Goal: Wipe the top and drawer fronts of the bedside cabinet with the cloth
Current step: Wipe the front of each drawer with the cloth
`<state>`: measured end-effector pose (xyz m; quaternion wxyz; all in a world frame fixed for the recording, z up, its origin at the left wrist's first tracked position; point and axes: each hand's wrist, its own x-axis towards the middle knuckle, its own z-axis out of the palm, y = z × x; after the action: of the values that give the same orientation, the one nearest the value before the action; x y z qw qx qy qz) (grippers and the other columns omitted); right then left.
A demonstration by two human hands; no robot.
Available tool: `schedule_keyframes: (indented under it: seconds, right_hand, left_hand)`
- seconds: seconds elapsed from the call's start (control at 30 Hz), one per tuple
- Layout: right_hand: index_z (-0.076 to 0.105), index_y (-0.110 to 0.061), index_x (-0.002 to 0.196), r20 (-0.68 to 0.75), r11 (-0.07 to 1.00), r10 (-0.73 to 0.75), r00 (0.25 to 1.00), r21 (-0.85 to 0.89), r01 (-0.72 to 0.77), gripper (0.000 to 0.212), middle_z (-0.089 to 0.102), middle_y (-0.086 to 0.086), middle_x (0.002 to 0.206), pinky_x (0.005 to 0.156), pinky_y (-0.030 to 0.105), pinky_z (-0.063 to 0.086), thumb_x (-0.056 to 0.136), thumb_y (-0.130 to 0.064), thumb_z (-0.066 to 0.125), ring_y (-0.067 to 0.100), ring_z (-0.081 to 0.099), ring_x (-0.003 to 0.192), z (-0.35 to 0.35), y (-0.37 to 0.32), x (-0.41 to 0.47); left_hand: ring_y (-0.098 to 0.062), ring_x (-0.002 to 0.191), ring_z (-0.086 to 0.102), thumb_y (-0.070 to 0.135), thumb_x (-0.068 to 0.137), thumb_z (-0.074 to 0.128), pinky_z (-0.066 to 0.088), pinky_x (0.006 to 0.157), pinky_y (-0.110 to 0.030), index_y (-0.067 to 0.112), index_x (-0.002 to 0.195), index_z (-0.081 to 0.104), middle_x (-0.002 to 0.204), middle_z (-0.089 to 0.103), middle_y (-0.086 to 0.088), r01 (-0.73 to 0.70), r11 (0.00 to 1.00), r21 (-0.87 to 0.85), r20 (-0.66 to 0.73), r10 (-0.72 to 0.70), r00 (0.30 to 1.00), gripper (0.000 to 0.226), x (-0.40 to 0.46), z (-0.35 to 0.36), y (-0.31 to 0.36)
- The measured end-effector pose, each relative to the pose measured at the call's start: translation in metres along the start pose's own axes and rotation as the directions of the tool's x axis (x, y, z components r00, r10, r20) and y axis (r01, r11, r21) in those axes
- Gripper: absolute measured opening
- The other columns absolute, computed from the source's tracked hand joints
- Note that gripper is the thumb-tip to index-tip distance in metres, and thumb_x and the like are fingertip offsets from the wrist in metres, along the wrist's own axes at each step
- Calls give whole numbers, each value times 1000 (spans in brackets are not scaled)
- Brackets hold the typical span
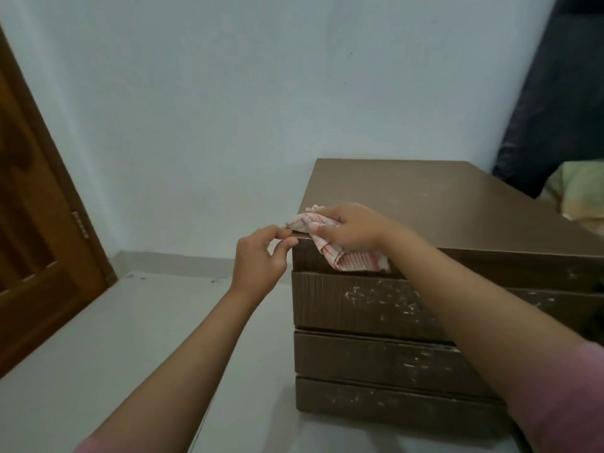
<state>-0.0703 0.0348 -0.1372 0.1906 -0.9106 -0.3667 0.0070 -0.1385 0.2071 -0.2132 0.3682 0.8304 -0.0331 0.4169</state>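
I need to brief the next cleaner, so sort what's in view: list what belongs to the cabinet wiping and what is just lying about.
Part of the job:
- bedside cabinet
- drawer fronts
- cloth, held by the right hand at the top front edge
- left hand, pinching the cabinet's corner

Just there:
- wooden door
- pillow
- dark bedding

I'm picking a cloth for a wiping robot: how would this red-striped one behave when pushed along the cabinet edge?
Probably floppy: the cloth bunches under the right hand and drapes over the cabinet edge. It looks thin and light, so it would likely crumple rather than slide flat.
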Motion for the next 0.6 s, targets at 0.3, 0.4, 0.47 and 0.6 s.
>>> schedule_keyframes:
  seconds: [0.3, 0.4, 0.47, 0.6]
  right_hand:
    - [40, -40, 138, -87, 995, -47, 995, -87, 39, 47, 53, -5, 136, 80, 30, 47, 93, -51, 43, 15, 60, 100, 13, -3, -20]
    - [40, -42, 138, -108, 994, -58, 992, -94, 48, 48, 43, -13, 144, 97, 34, 41, 91, -49, 47, 16, 51, 123, 15, 2, -27]
    - [40, -41, 138, -130, 994, -69, 989, -90, 58, 48, 42, -14, 144, 101, 34, 37, 91, -46, 50, 15, 46, 128, 14, 3, -36]
    - [40, -38, 139, -176, 992, -93, 980, -97, 77, 49, 42, -9, 145, 105, 37, 32, 92, -38, 52, 16, 43, 130, 17, 5, -52]
  left_hand:
    - [-16, 79, 65, 11, 80, 69, 52, 72, -31, 11, 81, 69, 82, 71, -1, -4, 1000, -17, 5, 4, 1000, 1, -1, -1, 1]
    - [-14, 89, 66, 11, 81, 68, 52, 81, -26, 10, 90, 71, 91, 72, -2, 4, 1000, -24, 15, -3, 1000, 9, -2, -2, 1]
    - [-16, 92, 66, 11, 81, 68, 51, 84, -28, 9, 91, 71, 94, 72, -3, 13, 999, -33, 21, -13, 1000, 10, -2, -3, 1]
    - [-18, 95, 65, 13, 82, 68, 49, 84, -27, 10, 86, 69, 99, 72, -6, 31, 999, -24, 37, -30, 999, 5, -2, -3, 4]
